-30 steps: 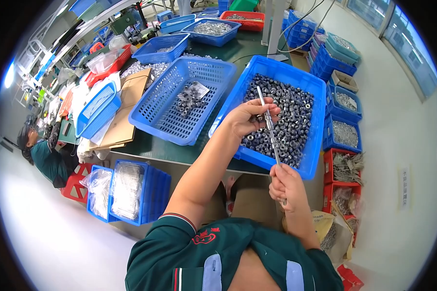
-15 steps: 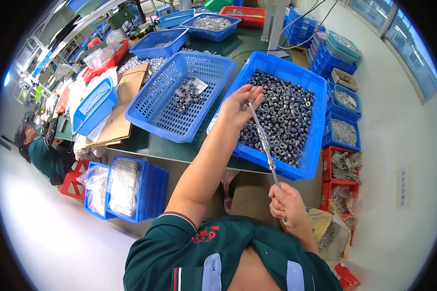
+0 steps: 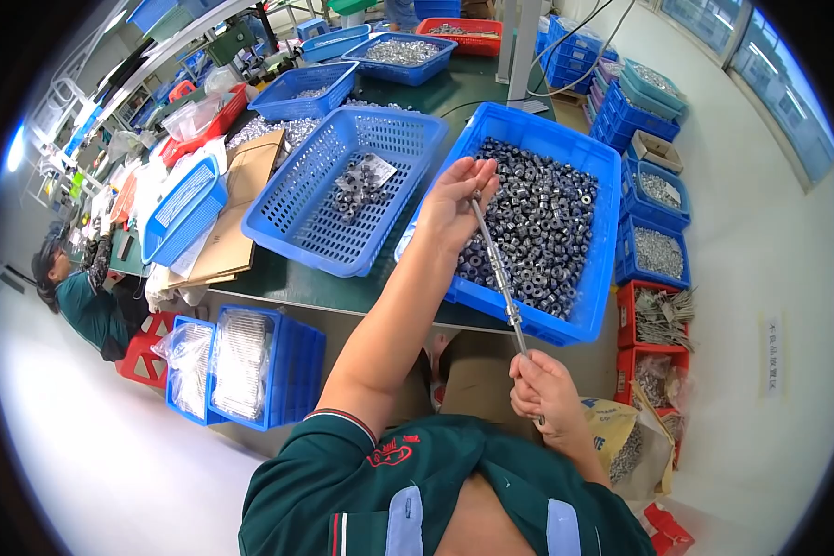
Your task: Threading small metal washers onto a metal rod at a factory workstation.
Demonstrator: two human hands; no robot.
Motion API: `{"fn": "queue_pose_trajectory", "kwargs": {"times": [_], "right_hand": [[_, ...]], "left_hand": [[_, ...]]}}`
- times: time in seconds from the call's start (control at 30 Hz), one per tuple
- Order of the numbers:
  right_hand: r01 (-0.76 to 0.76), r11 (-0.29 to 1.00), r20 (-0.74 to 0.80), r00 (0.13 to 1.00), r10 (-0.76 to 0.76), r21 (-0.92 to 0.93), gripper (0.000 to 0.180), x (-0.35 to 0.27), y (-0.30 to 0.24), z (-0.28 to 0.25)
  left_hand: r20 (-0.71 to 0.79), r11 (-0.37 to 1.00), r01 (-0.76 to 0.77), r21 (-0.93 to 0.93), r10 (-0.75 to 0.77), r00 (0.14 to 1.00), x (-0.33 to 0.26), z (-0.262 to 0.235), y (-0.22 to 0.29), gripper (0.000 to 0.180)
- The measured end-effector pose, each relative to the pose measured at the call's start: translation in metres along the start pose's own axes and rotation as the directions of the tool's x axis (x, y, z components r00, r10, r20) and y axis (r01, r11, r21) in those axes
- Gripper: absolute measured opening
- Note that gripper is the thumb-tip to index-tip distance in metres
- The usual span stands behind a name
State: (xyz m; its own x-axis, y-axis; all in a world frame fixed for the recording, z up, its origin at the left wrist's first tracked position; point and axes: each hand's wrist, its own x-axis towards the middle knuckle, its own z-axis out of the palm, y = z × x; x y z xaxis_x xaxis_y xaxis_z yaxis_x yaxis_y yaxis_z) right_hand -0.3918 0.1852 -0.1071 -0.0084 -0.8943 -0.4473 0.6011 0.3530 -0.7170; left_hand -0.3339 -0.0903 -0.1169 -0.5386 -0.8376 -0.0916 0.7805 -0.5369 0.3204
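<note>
A long, thin metal rod (image 3: 499,267) with ring-like pieces along its middle slants between my two hands. My left hand (image 3: 456,202) is closed at the rod's upper end, over the left side of a blue bin (image 3: 608,218). Its fingers are curled, and whether they hold a small part as well is hidden. Lower down, near my lap, my right hand (image 3: 543,387) is wrapped round the rod's other end, with a short tip showing below the fist. Many small dark metal rollers (image 3: 539,218) with center holes fill the bin behind the rod.
Left of the bin, a perforated blue basket (image 3: 287,208) holds a few rollers and a label. Cardboard (image 3: 241,218) lies beside it on the green table (image 3: 296,283). Stacked crates (image 3: 653,236) line the right wall. At far left sits another person (image 3: 88,301).
The view has shifted slightly. Both hands stay closed on the rod in nearly the same places, with the left fingers moved a little.
</note>
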Motion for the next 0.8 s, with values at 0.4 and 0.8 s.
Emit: {"fn": "queue_pose_trajectory", "kwargs": {"times": [0.4, 0.8], "right_hand": [[0.043, 0.999, -0.023, 0.999, -0.044, -0.021, 0.021, 0.0, -0.003, 0.0], [-0.079, 0.973, 0.104, 0.993, 0.058, 0.215, 0.02, -0.012, -0.017, -0.01]], "left_hand": [[0.043, 0.997, -0.067, -0.025, 0.068, 0.997, -0.002, 0.006, 0.001, 0.025], [0.188, 0.998, 0.045, 0.043, -0.052, 0.981, -0.003, 0.004, 0.004, 0.026]]}}
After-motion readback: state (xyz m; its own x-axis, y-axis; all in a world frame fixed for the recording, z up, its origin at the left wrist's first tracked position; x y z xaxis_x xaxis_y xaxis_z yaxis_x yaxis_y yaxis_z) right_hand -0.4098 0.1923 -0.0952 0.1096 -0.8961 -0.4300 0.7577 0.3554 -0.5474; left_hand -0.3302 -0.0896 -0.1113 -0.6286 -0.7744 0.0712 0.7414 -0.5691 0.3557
